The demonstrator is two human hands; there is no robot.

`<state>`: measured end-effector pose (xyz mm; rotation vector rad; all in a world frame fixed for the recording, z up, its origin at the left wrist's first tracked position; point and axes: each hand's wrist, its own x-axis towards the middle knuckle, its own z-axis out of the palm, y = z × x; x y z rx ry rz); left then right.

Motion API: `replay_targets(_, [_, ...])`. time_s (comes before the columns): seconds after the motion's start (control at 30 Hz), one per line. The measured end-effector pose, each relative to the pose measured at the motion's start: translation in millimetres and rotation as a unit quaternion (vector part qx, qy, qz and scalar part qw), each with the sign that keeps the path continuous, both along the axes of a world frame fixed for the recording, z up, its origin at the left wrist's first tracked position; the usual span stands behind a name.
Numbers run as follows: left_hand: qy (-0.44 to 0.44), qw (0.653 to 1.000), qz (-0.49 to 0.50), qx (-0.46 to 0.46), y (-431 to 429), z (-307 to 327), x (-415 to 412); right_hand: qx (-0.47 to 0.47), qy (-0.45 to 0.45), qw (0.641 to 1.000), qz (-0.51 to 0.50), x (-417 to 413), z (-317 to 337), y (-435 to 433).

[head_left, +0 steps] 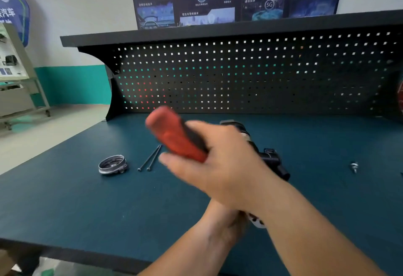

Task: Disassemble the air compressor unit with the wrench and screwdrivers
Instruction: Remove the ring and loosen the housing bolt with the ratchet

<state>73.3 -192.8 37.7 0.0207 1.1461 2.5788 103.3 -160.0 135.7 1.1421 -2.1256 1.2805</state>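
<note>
Both hands meet over the air compressor unit (272, 162). The right hand (218, 166) is wrapped tight round the red-and-black handle of a screwdriver (174, 136). The left hand (226, 219) lies under the right forearm at the unit's near end, and whether its fingers close on the casing cannot be told. The risk, as I judge it, is the hidden tip slipping off a screw head if the unit is not braced firmly, which could gouge the casing or jab the left hand just below it. Under the unit spreads the dark blue surface (87, 199), and well behind the unit stands a black pegboard (239, 75). Most of the unit is covered by the right hand; what shows is a grey-black end on the far side, a black connector jutting right, and a pale perforated piece at the near end. From these its long axis seems to run near to far, leaning a little left at the far end. The screwdriver's butt points up and to the left of the unit, blurred. Well to the unit's left lies a metal ring cover (112, 164). Two long bolts (150, 159) lie side by side between the ring cover and the unit. Far to the unit's right sits a small threaded fitting (354, 166).
</note>
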Motion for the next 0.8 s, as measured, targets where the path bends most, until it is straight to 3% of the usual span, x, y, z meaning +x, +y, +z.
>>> replay_targets(0.07, [-0.013,0.999,0.015,0.038,-2,1,3,0.04,0.011,0.999,0.005,0,-5,-3])
replay_targets(0.1, [-0.005,0.999,0.007,0.052,-2,-4,1,0.005,-0.004,1.0,0.007,0,-5,-1])
replay_targets(0.17, [-0.007,0.998,-0.018,0.064,-4,-6,1,-0.168,-0.078,0.982,0.021,1,-2,12])
replay_targets(0.27, [-0.055,0.994,-0.023,0.094,-7,-1,-1,-0.478,-0.157,0.862,0.07,-5,0,45])
replay_targets(0.37, [-0.051,0.989,-0.029,0.133,-3,4,-2,-0.689,-0.175,0.699,0.075,-11,-14,73])
replay_targets(0.47, [-0.041,0.99,-0.032,0.131,7,5,3,-0.802,-0.222,0.554,0.027,-10,-44,88])
replay_targets(0.53, [-0.041,0.991,-0.023,0.127,11,-1,1,-0.83,-0.256,0.495,-0.002,-11,-62,92])
replay_targets(0.57, [-0.038,0.992,-0.02,0.121,12,-5,0,-0.834,-0.261,0.487,-0.01,-11,-67,93])
replay_targets(0.63, [-0.027,0.996,-0.018,0.079,8,-7,0,-0.818,-0.246,0.519,-0.008,-12,-63,92])
replay_targets(0.7, [-0.021,1.0,-0.011,0.01,1,-7,1,-0.77,-0.212,0.601,0.021,-11,-47,88])
replay_targets(0.8, [-0.003,0.999,0.007,-0.054,-5,-2,1,-0.605,-0.161,0.775,0.088,-6,-14,72])
